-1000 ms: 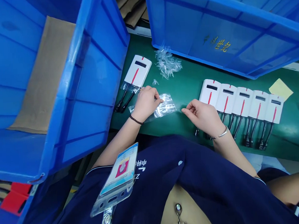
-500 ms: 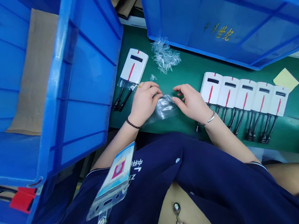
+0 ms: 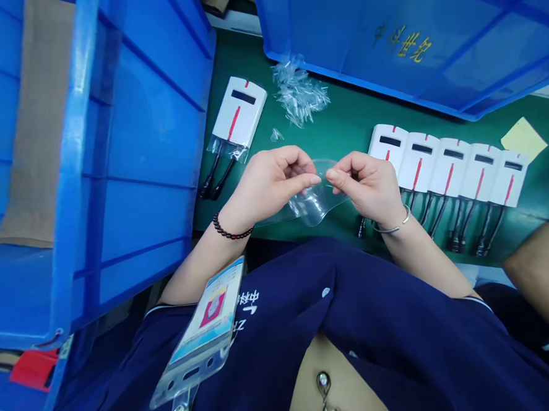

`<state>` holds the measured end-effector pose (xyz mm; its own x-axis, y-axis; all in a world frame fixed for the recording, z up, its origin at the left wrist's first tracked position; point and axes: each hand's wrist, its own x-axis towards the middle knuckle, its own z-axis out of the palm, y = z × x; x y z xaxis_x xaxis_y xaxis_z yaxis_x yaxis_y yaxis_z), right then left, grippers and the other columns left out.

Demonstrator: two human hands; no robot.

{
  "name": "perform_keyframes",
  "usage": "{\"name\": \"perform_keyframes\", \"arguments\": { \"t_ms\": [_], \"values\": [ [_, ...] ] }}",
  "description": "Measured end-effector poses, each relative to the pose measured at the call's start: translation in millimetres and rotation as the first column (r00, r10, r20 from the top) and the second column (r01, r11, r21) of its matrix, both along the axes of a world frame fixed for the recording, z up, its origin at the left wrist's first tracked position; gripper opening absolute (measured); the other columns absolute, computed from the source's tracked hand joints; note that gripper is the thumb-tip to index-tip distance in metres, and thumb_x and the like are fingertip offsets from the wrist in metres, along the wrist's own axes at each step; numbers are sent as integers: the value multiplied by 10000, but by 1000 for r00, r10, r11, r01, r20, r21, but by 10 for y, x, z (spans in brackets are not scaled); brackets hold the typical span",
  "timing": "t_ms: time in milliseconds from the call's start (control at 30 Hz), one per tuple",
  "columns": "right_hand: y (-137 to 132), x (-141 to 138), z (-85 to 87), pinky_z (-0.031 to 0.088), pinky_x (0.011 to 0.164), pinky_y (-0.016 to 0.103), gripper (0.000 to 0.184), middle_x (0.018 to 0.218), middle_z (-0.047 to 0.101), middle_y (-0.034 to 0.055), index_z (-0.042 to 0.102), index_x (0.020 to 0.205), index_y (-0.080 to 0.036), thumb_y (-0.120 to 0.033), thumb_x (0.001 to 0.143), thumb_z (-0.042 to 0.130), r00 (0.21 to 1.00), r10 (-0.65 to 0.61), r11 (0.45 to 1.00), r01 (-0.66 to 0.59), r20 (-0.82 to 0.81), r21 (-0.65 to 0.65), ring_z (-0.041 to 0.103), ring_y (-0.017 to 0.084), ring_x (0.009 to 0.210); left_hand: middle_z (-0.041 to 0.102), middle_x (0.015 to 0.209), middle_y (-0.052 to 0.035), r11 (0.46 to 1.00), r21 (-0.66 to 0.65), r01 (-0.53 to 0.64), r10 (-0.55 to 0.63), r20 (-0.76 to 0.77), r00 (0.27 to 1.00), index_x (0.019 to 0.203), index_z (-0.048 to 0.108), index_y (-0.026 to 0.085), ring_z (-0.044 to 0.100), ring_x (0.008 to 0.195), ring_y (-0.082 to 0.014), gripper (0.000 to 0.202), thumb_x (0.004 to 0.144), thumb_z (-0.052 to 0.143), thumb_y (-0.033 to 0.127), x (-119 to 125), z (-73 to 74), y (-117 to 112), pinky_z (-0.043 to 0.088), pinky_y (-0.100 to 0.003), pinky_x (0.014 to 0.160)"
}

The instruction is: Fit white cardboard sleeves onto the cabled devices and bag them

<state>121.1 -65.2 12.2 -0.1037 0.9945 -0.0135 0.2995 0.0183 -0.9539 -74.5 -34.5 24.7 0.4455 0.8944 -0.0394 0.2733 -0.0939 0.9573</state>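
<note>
My left hand (image 3: pixel 268 184) and my right hand (image 3: pixel 369 187) meet above the green table (image 3: pixel 353 120), each pinching an edge of a small clear plastic bag (image 3: pixel 314 203) that hangs between them. To the right of my right hand lies a row of several white devices (image 3: pixel 451 163) with red stripes and black cables. One more white device (image 3: pixel 238 111), partly in a clear bag, lies to the left beyond my left hand.
A heap of clear plastic bags (image 3: pixel 298 92) lies at the back of the table. A big blue crate (image 3: pixel 89 148) stands tilted on the left, another blue crate (image 3: pixel 407 30) at the back right. A yellow note (image 3: pixel 524 137) lies far right. Another person's arm (image 3: pixel 543 276) shows at the right.
Both hands came together and lifted the clear bag off the table; my right hand moved left to grip it.
</note>
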Motion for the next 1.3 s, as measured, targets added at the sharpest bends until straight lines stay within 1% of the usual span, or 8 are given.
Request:
{"name": "perform_keyframes", "arguments": {
  "t_ms": [300, 533, 600, 767, 933, 1033, 1133, 1300],
  "values": [
    [-82, 120, 107, 437, 549, 254, 332, 703, 663, -11, 696, 802, -191, -518, 857, 710, 999, -9, 996, 6, 35, 89, 562, 105, 592, 603, 568, 41, 996, -80, 24, -29, -55, 998, 720, 659, 190, 519, 491, -70, 100, 817, 684, 194, 63, 127, -20, 400, -202, 477],
    [-107, 92, 85, 395, 584, 272, 473, 602, 552, -21, 579, 651, -192, -570, 934, 582, 986, -75, 968, 36, 150, 248, 500, 105, 596, 590, 545, 55, 994, -95, 61, -68, -68, 995, 719, 645, 204, 540, 478, -73, 146, 858, 668, 241, 105, 133, -40, 419, -206, 488],
    [-116, 101, 95, 393, 575, 267, 476, 610, 555, -19, 584, 661, -189, -572, 944, 566, 992, -56, 977, 31, 115, 211, 500, 100, 591, 600, 561, 51, 993, -92, 73, -78, -49, 996, 721, 639, 202, 557, 482, -77, 166, 876, 657, 257, 111, 124, -44, 436, -209, 495],
    [-136, 162, 106, 407, 539, 247, 401, 713, 631, -13, 659, 822, -183, -581, 838, 710, 997, 73, 996, -70, -39, 57, 527, 92, 593, 643, 639, 38, 995, -44, 95, -97, -53, 994, 744, 642, 183, 583, 507, -66, 179, 909, 618, 246, 135, 129, -69, 450, -193, 510],
    [-131, 149, 76, 359, 521, 248, 498, 559, 469, -42, 533, 613, -186, -576, 910, 620, 998, -59, 984, 53, 31, 171, 419, 78, 538, 668, 673, 19, 981, -95, 168, -170, -7, 985, 754, 619, 167, 609, 542, -73, 236, 952, 563, 283, 184, 152, -105, 485, -194, 548],
    [-131, 149, 74, 425, 551, 259, 429, 648, 547, -26, 596, 712, -202, -585, 903, 628, 997, -69, 985, 71, -20, 157, 489, 89, 574, 679, 697, 13, 967, -173, 186, -176, 69, 982, 825, 606, 179, 642, 584, -101, 186, 865, 705, 331, 179, 144, -103, 517, -218, 566],
    [-135, 179, 92, 490, 580, 279, 390, 782, 625, -3, 652, 881, -228, -617, 853, 674, 997, -50, 996, 54, -56, 77, 574, 115, 640, 659, 639, 19, 967, -206, 147, -137, 63, 989, 768, 605, 183, 623, 551, -103, 245, 772, 806, 322, 148, 135, -82, 505, -214, 530],
    [-126, 230, 159, 494, 565, 280, 454, 699, 593, -2, 633, 820, -223, -677, 838, 644, 999, -23, 1000, 24, -25, 16, 597, 138, 661, 690, 652, 8, 961, -204, 188, -196, -18, 980, 731, 658, 175, 593, 494, -82, 210, 888, 676, 315, 135, 154, -60, 477, -198, 498]
  ]
}}
